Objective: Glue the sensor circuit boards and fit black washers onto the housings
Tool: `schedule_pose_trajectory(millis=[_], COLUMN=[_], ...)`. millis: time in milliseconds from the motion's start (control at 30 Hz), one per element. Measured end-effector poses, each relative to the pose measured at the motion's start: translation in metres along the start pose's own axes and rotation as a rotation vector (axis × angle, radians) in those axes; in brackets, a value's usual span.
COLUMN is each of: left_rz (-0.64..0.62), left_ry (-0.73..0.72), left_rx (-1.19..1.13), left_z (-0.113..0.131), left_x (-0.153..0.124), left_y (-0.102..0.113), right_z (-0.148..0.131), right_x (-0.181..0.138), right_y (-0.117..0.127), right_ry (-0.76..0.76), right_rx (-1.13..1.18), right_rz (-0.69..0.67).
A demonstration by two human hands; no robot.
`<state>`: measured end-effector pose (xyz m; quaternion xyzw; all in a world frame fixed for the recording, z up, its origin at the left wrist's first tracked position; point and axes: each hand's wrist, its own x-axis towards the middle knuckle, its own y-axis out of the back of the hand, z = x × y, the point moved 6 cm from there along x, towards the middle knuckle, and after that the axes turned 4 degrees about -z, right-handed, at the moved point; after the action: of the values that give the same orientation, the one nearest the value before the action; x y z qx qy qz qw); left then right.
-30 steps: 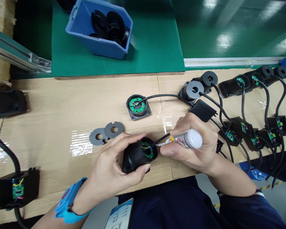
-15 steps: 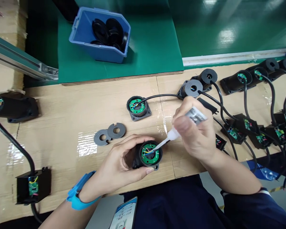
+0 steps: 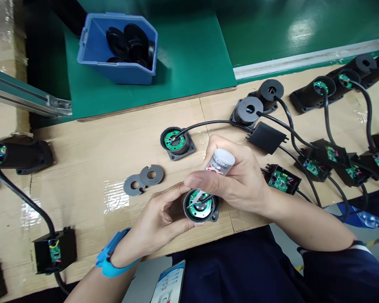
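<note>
My left hand (image 3: 159,221) grips a black round housing (image 3: 201,207) with its open end facing up, showing a green circuit board and coloured wires inside. My right hand (image 3: 236,176) holds a small white glue tube (image 3: 219,162) upright, nozzle down into the housing's opening. A blue band sits on my left wrist. Just left of the hands, two grey slotted washers (image 3: 143,179) lie on the cardboard-covered bench. Behind them stands another open housing (image 3: 176,142) with a green board and a black cable.
A blue bin (image 3: 118,46) of black round parts sits on a green mat at the back. Several cabled housings and black driver boxes (image 3: 322,122) fill the right side. More black units (image 3: 55,250) lie at the left. A phone (image 3: 170,284) rests on my lap.
The housing has been turned from lying on its side to opening-up. The glue tube swung from flat to upright over the opening. The view shifted slightly left.
</note>
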<state>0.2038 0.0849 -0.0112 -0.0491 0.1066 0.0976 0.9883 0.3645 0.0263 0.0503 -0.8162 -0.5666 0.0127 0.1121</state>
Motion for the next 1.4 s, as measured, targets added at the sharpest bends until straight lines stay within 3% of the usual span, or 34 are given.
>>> schedule_pose_trajectory(millis=[567, 800, 967, 1033, 1100, 1233, 1300, 1400], left_rz=[-0.001, 0.007, -0.061, -0.115, -0.011, 0.540, 0.568, 0.464], left_ry=[0.022, -0.085, -0.138, -0.139, -0.147, -0.150, -0.135, -0.157], left_rx=[0.156, 0.251, 0.523, 0.530, 0.470, 0.584, 0.657, 0.593], left_z=[0.006, 0.016, 0.025, 0.028, 0.032, 0.041, 0.039, 0.033], left_x=[-0.001, 0.002, 0.004, 0.003, 0.003, 0.015, 0.034, 0.061], left_y=[0.002, 0.001, 0.002, 0.004, 0.018, 0.061, 0.067, 0.068], right_z=[-0.001, -0.008, -0.009, -0.010, -0.013, -0.022, -0.024, -0.023], right_x=[-0.001, 0.000, -0.001, 0.001, 0.005, 0.023, 0.034, 0.049], right_y=[0.003, 0.004, 0.024, 0.036, 0.045, 0.051, 0.051, 0.049], right_ry=[0.009, 0.088, 0.045, 0.037, 0.046, 0.095, 0.110, 0.108], right_rx=[-0.080, -0.065, -0.056, -0.073, -0.106, -0.155, -0.184, -0.228], right_rz=[0.019, 0.046, 0.208, 0.294, 0.336, 0.318, 0.308, 0.290])
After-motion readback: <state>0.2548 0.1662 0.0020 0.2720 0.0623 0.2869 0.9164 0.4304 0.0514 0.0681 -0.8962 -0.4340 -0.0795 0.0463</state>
